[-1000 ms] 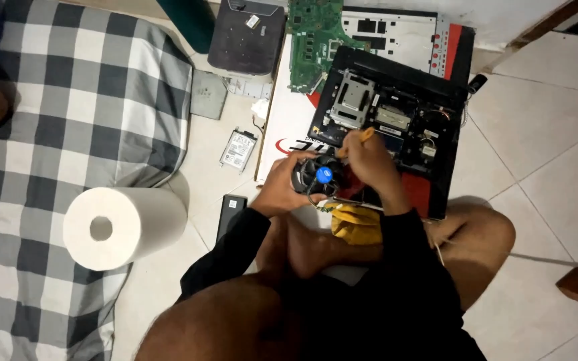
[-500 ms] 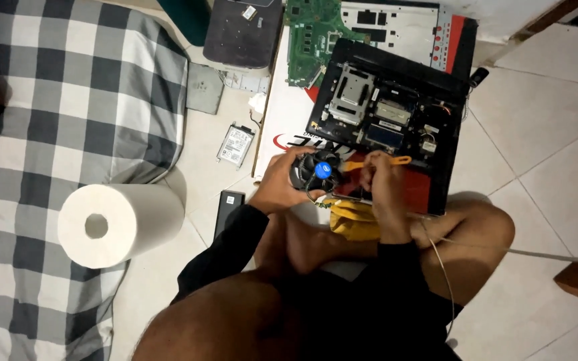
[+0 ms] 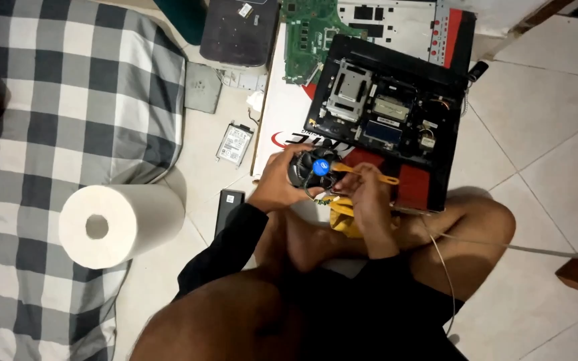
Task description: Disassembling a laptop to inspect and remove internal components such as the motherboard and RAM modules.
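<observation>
Right hand [image 3: 368, 194] dropped lower; orange tool [image 3: 366, 174] now level.

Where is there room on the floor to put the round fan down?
The best bare patch is the tiled floor right of the open laptop. A smaller patch lies between the checked blanket and the white box, near the small drive. It is crowded around the left hand, right hand and fan.

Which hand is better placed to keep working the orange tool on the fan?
Probably the right hand: it already grips the orange tool, whose tip meets the round black fan. The left hand is occupied cradling the fan.
</observation>
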